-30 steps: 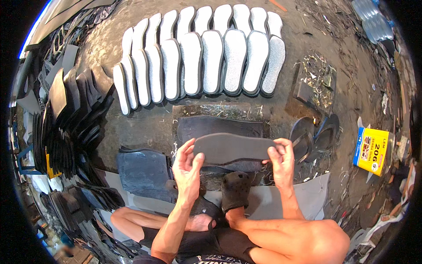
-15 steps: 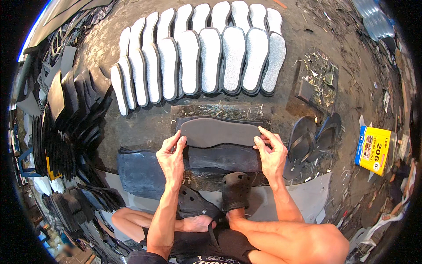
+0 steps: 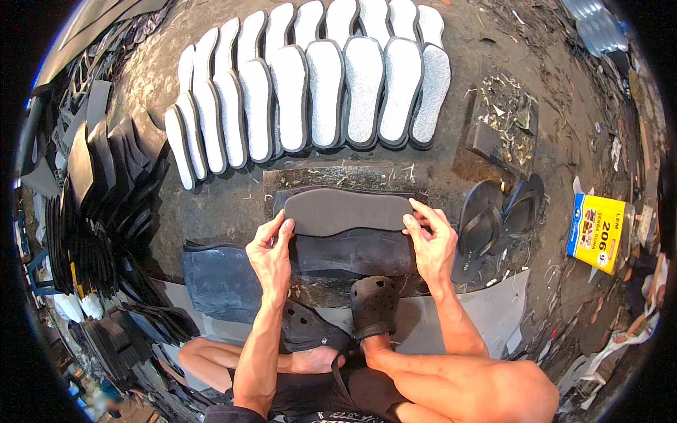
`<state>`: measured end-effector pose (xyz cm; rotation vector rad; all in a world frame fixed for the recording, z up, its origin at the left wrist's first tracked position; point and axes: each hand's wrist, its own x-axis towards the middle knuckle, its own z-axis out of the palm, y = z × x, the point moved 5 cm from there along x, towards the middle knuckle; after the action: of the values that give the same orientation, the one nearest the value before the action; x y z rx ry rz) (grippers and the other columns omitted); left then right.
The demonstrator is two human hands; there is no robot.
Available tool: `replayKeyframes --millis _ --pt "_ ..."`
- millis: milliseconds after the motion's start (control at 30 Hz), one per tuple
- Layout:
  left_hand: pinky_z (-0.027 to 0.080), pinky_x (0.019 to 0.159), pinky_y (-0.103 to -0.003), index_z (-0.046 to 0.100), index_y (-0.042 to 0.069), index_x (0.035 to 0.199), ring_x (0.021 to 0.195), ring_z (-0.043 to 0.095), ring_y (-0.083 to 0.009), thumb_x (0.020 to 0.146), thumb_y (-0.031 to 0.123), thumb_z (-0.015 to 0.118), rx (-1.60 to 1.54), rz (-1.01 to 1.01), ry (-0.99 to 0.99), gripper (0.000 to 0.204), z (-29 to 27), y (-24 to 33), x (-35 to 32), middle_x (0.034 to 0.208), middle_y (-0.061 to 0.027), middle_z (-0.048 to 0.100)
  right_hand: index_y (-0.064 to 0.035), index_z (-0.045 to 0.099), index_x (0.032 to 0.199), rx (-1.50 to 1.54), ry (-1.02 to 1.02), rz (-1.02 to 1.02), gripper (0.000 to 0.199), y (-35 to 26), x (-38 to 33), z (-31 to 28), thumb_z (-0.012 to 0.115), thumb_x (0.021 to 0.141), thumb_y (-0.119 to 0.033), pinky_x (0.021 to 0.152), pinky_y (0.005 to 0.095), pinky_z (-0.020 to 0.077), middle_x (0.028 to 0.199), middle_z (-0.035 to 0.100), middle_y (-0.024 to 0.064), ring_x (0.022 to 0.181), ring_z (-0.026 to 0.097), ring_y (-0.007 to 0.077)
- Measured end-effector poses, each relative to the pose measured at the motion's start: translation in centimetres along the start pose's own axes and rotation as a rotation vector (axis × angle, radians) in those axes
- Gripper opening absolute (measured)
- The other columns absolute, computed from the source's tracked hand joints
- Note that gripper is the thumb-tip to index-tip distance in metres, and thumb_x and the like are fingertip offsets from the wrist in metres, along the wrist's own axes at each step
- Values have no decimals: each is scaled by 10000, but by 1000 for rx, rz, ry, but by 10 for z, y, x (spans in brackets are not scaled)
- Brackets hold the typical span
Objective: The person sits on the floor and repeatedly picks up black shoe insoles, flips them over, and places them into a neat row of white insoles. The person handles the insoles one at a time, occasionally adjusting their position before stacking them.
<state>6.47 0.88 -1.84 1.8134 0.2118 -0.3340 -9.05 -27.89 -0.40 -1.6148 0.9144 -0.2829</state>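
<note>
A dark grey shoe-sole piece [image 3: 347, 211] lies flat on a black rubber sheet [image 3: 356, 252] on the ground in front of me. My left hand [image 3: 270, 248] presses its left end with the fingertips. My right hand [image 3: 429, 238] holds its right end the same way. Both hands rest on the sole, one at each end. My feet in black clogs [image 3: 374, 304] sit just below the sheet.
Rows of white-topped soles [image 3: 317, 88] lie side by side beyond the sheet. Stacks of black soles [image 3: 106, 204] fill the left side. A pair of black flip-flops [image 3: 497, 215] and a yellow box [image 3: 598, 233] lie to the right. A dark rubber piece [image 3: 218, 278] sits lower left.
Both hands have carried the dark grey sole away from me and laid it flat on the far part of the black sheet.
</note>
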Motion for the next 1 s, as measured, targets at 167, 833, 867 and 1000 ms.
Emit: replayKeyframes --millis 167,833,867,1000 --pt "575 843 -269 810 20 1325 922 689 -106 1020 132 847 -3 12 7 327 -1 -2 1 1125 -53 792 -31 778 1368 -10 12 -48 350 6 3 2 806 1020 -59 784 282 668 1110 709 98 913 760 153" --pt "513 709 -263 764 -21 1185 781 591 -46 994 179 853 146 43 31 290 8 10 -18 871 22 711 -77 710 1337 -38 -54 64 332 15 11 -7 780 1032 -187 769 350 577 1078 655 78 862 651 160" --pt "525 730 -274 752 -14 1228 791 599 -57 1001 198 841 281 40 32 323 1 20 -13 869 11 712 -79 711 1362 -39 -77 109 339 7 11 -12 764 1041 -175 786 352 581 1097 657 80 886 662 167" --pt "575 927 -383 715 4 1339 1004 699 -206 981 266 857 295 282 343 466 -60 8 71 1130 -108 756 -72 721 1340 -314 31 -148 304 -17 12 -34 736 1049 -157 816 344 555 1155 645 97 869 654 178"
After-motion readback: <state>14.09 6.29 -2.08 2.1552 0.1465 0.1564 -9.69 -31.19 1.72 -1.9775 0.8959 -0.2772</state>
